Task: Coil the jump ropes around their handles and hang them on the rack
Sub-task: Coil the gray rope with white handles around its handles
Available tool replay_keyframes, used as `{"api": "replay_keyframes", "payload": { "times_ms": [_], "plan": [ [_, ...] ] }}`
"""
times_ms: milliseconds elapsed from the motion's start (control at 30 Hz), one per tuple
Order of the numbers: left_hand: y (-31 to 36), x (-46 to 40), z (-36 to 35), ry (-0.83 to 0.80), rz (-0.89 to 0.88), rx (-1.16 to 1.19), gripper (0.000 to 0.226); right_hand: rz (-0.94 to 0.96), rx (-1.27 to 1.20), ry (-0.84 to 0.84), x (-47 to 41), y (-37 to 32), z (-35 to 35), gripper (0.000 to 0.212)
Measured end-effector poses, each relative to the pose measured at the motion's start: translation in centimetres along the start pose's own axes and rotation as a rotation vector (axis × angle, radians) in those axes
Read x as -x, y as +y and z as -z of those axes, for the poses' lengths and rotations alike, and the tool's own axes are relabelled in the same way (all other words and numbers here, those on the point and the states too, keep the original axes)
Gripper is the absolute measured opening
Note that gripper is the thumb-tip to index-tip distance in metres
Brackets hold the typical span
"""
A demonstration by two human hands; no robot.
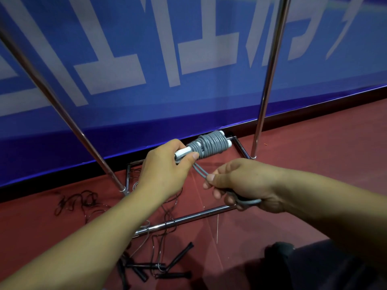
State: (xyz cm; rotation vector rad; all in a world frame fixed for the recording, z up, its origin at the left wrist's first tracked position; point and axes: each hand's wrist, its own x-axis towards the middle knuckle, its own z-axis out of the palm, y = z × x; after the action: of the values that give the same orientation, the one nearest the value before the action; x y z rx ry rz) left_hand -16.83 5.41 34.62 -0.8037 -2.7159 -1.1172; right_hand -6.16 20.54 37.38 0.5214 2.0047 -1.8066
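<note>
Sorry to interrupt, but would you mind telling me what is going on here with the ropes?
A person is winding a grey jump rope around its white handles. The left hand holds the handles, and the right hand pinches the last loose loop of rope. Most of it is already coiled. The chrome rack stands just behind on the red floor, and several black jump ropes lie tangled at its base, not yet coiled.

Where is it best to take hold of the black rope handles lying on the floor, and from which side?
Probably from above, gripping the middle of one black handle, fingers across its width. It lies flat on the red floor, apart from the others, with thin cord trailing from its end.
</note>
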Motion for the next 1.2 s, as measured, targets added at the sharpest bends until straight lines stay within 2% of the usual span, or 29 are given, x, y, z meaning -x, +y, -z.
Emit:
{"api": "replay_keyframes", "payload": {
  "times_ms": [133, 233, 467, 633, 733, 833, 967, 1200],
  "plan": [
    [0.1, -0.3, 0.5, -0.035, 0.022, -0.046, 0.025, 0.071, 0.118, -0.101, 0.5, -0.1, 0.5, 0.020],
    [0.0, -0.6, 1.2, -0.065, 0.067, -0.041, 0.026, 0.121, 0.216, -0.211, 1.1, -0.3, 1.2, 0.028],
    [-0.4, -0.6, 1.8, -0.174, 0.078, -0.012, 0.024, 0.078, 0.139, -0.334, 1.1, -0.6, 2.7, 0.012],
    [-1.8, -0.6, 1.7, -0.344, -0.041, 0.061, 0.015, 0.008, 0.106, -0.389, 1.1, -0.7, 3.5, 0.026],
    [-2.1, -0.4, 1.4, -0.439, -0.091, 0.104, 0.016, 0.032, 0.064, -0.312, 0.9, -0.8, 3.6, 0.030],
    [-1.8, -0.1, 1.0, -0.506, -0.099, 0.129, 0.006, 0.036, -0.013, -0.182, 0.4, -0.9, 3.3, 0.029],
    [-0.9, 0.1, 0.7, -0.570, -0.094, 0.170, 0.010, 0.021, -0.138, -0.056, 0.1, -1.1, 2.9, 0.030],
    [-0.2, 0.6, 0.9, -0.665, -0.102, 0.245, 0.015, 0.086, -0.136, 0.061, 0.0, -1.0, 3.0, 0.033]
  ]
}}
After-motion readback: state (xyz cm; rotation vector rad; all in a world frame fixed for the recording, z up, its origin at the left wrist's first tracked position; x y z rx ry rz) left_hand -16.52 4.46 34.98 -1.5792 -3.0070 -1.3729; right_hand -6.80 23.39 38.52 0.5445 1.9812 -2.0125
